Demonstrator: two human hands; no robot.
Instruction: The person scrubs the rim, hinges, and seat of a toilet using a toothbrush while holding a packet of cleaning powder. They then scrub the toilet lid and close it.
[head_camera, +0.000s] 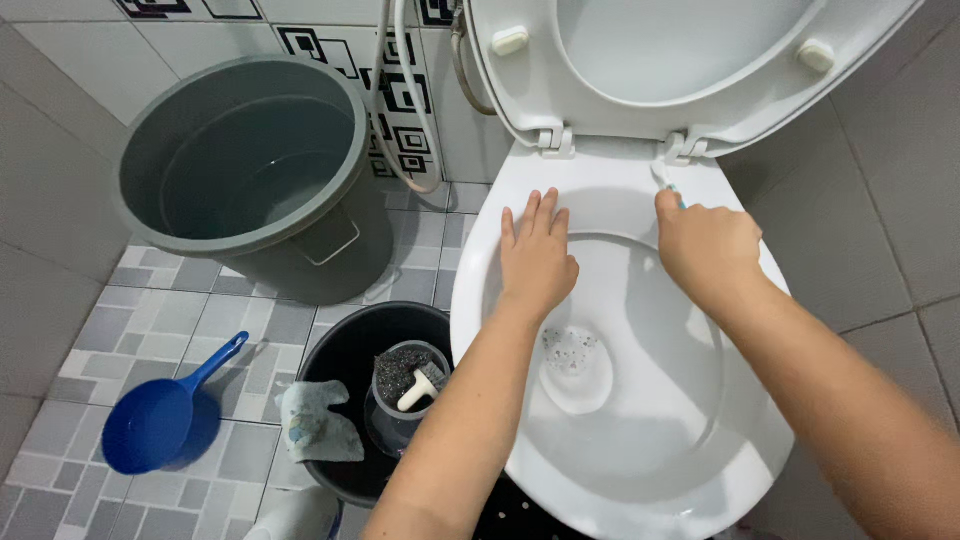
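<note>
Head view: the right hand (708, 245), right of centre in the frame, is closed around a small brush with a white and teal handle (668, 184), its tip by the seat hinge at the back of the white ceramic toilet bowl (640, 470). The brush looks light and stiff, likely slippery when wet, best gripped low on the handle. Spread flat with fingers extended, the left hand (536, 256) rests on the rim at frame centre. A grey plastic bucket (250, 160) stands upper left.

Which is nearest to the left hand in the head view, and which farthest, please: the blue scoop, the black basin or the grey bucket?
From the left hand, flat on the toilet rim:
1. Black basin, just below-left on the floor.
2. Grey bucket, further left, by the wall.
3. Blue scoop, far left on the tiles.
</note>
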